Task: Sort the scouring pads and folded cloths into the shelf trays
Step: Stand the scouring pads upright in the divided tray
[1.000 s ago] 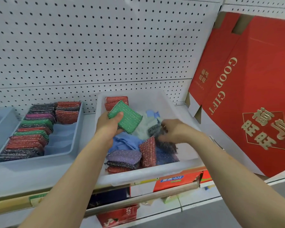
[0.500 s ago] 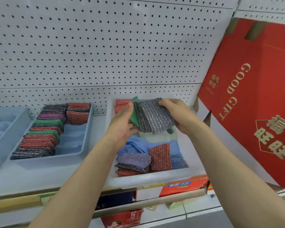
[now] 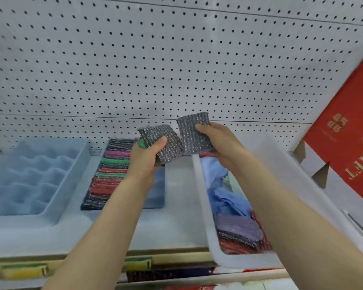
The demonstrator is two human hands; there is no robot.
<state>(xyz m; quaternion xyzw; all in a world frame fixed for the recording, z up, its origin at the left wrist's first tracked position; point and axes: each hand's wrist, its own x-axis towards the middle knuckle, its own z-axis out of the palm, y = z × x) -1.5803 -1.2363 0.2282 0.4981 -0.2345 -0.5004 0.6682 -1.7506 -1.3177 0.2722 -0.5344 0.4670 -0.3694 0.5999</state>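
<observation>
Your left hand [image 3: 147, 158] grip pinches a grey pad [image 3: 155, 135] plus a green pad [image 3: 142, 143]. Your right hand [image 3: 217, 143] grip pinches a second grey pad [image 3: 194, 130]. Both are above the shelf [image 3: 176, 222]. The tray [image 3: 160, 185] is part-filled, and the bin [image 3: 200, 185] holds cloths [image 3: 224, 197] and more pads, so lots left.

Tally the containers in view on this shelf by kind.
Blue divided tray: 2, one empty, one holding a row of scouring pads along its left side
Translucent white bin: 1
Red cardboard box: 1
Total: 4
</observation>
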